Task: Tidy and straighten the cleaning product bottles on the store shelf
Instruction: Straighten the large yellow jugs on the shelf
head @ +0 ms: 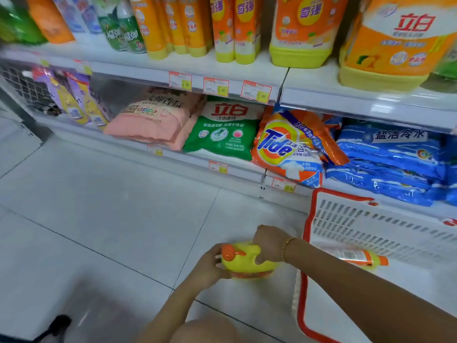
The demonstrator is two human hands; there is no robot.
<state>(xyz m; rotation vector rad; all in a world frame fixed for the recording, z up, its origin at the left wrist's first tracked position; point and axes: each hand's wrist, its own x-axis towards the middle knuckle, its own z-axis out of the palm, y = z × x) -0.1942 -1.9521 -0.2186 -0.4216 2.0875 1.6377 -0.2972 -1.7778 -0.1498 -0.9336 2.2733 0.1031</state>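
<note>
A yellow detergent bottle [247,262] with an orange cap is held low over the floor tiles, left of the basket. My left hand [210,266] grips its cap end from the left. My right hand [268,243] grips its handle from above, a gold bracelet on the wrist. Another yellow bottle [361,258] with an orange cap lies on its side inside the white basket [371,219]. Orange and yellow detergent bottles [235,28] stand in rows on the upper shelf, with two large jugs [395,45] at the right.
The lower shelf holds bags of washing powder: pink [153,117], green [222,132], an orange Tide bag [289,147] and blue ones [390,157]. Price tags [216,86] line the shelf edges. My knee [205,330] shows at the bottom. A dark shoe [57,325] is bottom left.
</note>
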